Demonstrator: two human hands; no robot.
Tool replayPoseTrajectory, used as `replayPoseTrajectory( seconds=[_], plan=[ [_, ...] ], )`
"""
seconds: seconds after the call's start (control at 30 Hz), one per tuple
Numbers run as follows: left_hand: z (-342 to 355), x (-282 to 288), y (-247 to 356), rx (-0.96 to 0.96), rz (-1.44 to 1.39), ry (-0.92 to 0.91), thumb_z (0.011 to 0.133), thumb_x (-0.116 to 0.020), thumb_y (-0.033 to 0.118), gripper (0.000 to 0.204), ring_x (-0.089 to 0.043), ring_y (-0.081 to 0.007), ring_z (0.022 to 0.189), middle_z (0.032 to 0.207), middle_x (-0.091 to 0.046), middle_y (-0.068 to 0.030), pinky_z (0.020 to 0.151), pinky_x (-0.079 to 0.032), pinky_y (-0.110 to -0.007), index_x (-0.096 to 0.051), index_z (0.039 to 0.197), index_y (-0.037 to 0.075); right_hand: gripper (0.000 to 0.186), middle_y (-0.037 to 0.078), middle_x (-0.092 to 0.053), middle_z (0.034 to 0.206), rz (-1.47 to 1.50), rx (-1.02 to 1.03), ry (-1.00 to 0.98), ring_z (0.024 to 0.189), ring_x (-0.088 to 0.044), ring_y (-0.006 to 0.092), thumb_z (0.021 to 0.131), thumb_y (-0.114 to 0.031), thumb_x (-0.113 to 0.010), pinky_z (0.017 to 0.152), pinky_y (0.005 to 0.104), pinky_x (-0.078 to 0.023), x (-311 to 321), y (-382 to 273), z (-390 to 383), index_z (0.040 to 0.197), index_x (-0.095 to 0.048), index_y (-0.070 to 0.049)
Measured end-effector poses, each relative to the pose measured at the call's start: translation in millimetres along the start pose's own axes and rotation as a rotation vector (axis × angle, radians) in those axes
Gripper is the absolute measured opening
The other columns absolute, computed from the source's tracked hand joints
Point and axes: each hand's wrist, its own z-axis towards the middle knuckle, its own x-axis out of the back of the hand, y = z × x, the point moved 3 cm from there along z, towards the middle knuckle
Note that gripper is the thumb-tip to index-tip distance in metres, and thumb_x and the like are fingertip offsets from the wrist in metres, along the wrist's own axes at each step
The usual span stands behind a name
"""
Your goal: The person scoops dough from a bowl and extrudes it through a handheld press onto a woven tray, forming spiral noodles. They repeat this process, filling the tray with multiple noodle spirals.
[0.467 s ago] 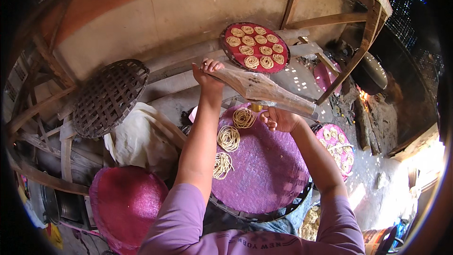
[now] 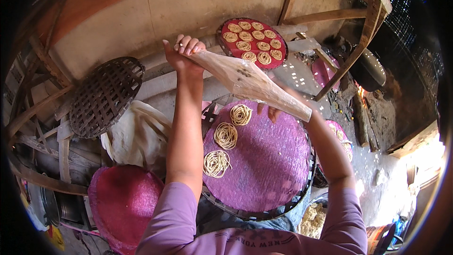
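Observation:
My left hand (image 2: 188, 53), raised at the upper middle, is closed around the narrow end of a wooden hand press (image 2: 245, 76), a worn, pale board widening at its centre. Its other end slopes down to the right, across my right wrist. Beneath the board is my right hand (image 2: 286, 92), mostly hidden; only some fingertips show below the wood, so its grip cannot be made out. Under the press lies a round tray covered with purple cloth (image 2: 264, 165). Three coils of raw dough strands (image 2: 225, 136) rest along its left side; the rest of its cloth is bare.
Beyond stands a red-covered tray (image 2: 252, 35) with several dough coils. At left are an upturned woven basket (image 2: 106, 97) and a red round cover (image 2: 125, 203). A dark pan (image 2: 369, 72) sits over a wood fire at right, behind a slanting timber post (image 2: 356, 56).
My left hand and its end of the press have moved up and left. My right hand has slid further under the board. The yellowish part below the press is now out of sight.

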Motion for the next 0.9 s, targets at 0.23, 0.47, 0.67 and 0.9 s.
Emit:
replayPoseTrajectory(
  seconds=[0.23,0.47,0.67,0.9],
  plan=[
    [-8.4,48.5,-72.8,-0.120,0.326,0.408,0.090,-0.030,0.070,0.065,-0.038,-0.0141,0.046,0.049,-0.037,0.0027,0.054,-0.037,-0.033,-0.040,0.056,0.017,0.077,0.003,-0.055,0.061,-0.572,-0.289,0.210,0.049,-0.051,0.0112,0.094,-0.071,-0.021,0.049,0.0276,-0.042,38.0,-19.1,-60.4,0.090,-0.064,-0.007],
    [-8.8,77.7,-92.6,-0.104,0.293,0.664,0.093,-0.019,0.068,0.065,-0.035,-0.0155,0.044,0.050,-0.034,0.0013,0.050,-0.033,-0.033,-0.036,0.057,0.016,0.077,0.003,-0.049,0.050,-0.551,-0.366,0.418,0.038,-0.046,0.0136,0.092,-0.071,-0.031,0.037,0.0306,-0.037,34.9,-17.9,-66.2,0.069,-0.060,-0.003],
    [-8.1,62.5,-109.2,-0.093,0.189,0.767,0.093,-0.021,0.062,0.059,-0.033,-0.0143,0.043,0.049,-0.034,0.0032,0.051,-0.033,-0.031,-0.035,0.056,0.017,0.077,0.002,-0.050,0.050,-0.633,-0.329,0.410,0.040,-0.049,0.0116,0.092,-0.070,-0.032,0.037,0.0293,-0.039,46.2,-31.6,-85.4,0.077,-0.066,-0.003],
    [2.1,39.7,-97.8,-0.117,0.367,0.711,0.094,-0.018,0.064,0.061,-0.031,-0.0125,0.039,0.046,-0.031,0.0044,0.047,-0.032,-0.030,-0.033,0.056,0.018,0.076,0.003,-0.051,0.050,-0.528,-0.294,0.507,0.039,-0.049,0.0127,0.092,-0.070,-0.037,0.037,0.0287,-0.040,39.3,-18.9,-75.6,0.067,-0.064,-0.003]
  ],
)
